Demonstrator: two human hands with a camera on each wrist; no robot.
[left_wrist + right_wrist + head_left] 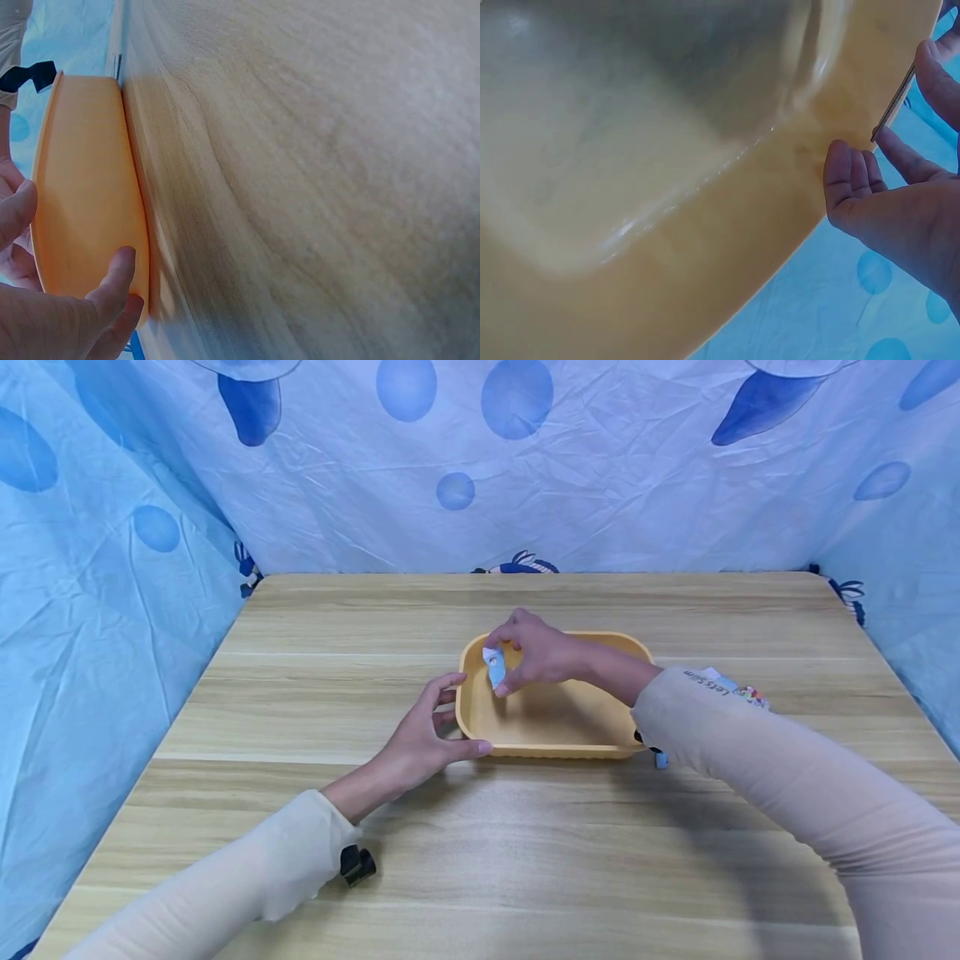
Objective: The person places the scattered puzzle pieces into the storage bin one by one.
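Observation:
In the head view, my left hand point(420, 739) grips the near left corner of a yellow-orange tray point(551, 751), thumb at the front rim and fingers along the left end. Inside the left end of that tray, my right hand point(540, 649) pinches a small light-blue and white packet point(496, 668) between thumb and fingers. The left wrist view shows my left hand's fingers point(116, 289) against the tray's outer wall point(90, 172). Seen edge-on in the right wrist view, the thin packet point(894, 103) is between the thumb and a finger of my right hand point(907, 199).
Beyond the tray's right end, a colourful packet point(752, 697) lies partly behind my right sleeve, and a small blue piece point(662, 760) shows below the sleeve. The wooden table point(525, 860) meets a blue patterned curtain point(337, 485) at the back and sides.

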